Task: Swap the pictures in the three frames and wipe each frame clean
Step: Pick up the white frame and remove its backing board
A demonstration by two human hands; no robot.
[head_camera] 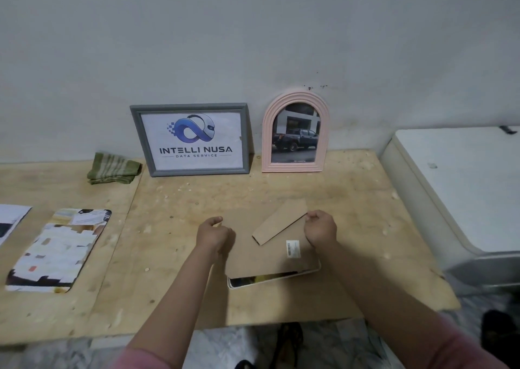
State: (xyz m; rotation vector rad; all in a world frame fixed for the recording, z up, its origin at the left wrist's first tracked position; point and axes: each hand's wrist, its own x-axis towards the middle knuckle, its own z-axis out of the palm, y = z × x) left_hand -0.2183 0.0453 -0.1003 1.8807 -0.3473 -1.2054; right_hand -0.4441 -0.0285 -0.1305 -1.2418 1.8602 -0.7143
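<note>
A white frame (pixel 306 274) lies face down on the wooden table (pixel 351 200), its brown backing board (pixel 261 259) uppermost with the stand flap (pixel 281 222) raised. My left hand (pixel 215 235) grips the board's far left corner. My right hand (pixel 320 228) pinches the far right edge by the flap. A grey frame (pixel 191 139) with a logo print and a pink arched frame (pixel 295 132) with a truck picture lean upright on the wall. A loose rounded picture (pixel 57 252) lies flat at the left. A folded green cloth (pixel 114 169) sits by the grey frame.
Another sheet (pixel 11 219) lies at the far left edge. A white appliance (pixel 464 183) stands right of the table. The table's front edge runs just below my forearms, with dark footwear (pixel 289 337) on the patterned floor.
</note>
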